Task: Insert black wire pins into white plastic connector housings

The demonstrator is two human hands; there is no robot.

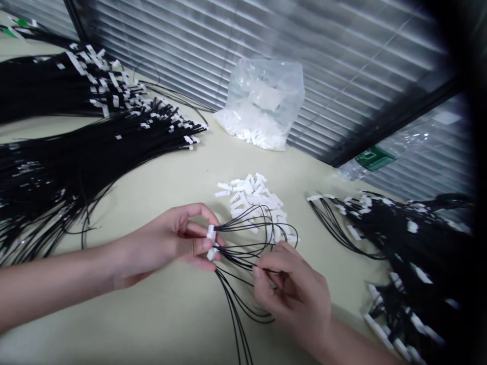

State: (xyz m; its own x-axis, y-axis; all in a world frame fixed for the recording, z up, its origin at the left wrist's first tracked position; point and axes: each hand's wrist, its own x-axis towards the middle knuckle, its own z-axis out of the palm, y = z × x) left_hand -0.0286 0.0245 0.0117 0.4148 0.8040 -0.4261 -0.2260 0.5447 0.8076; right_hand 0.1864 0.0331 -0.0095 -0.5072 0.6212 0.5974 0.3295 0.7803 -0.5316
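Between the thumb and fingers of my left hand is a white connector housing, held upright. Thin black wires run out of its right side; some loop back to the right and others hang down toward the table's front. My right hand is closed, thumb and forefinger pinched on one of these black wires a short way right of the housing. The wire's tip is hidden by the fingers. Just behind the hands lies a loose pile of white connector housings.
A clear plastic bag of white housings stands at the back against the blinds. Thick bundles of black wires with white tips lie at left. Wired black harnesses are heaped at right. A bag with a green label is behind them.
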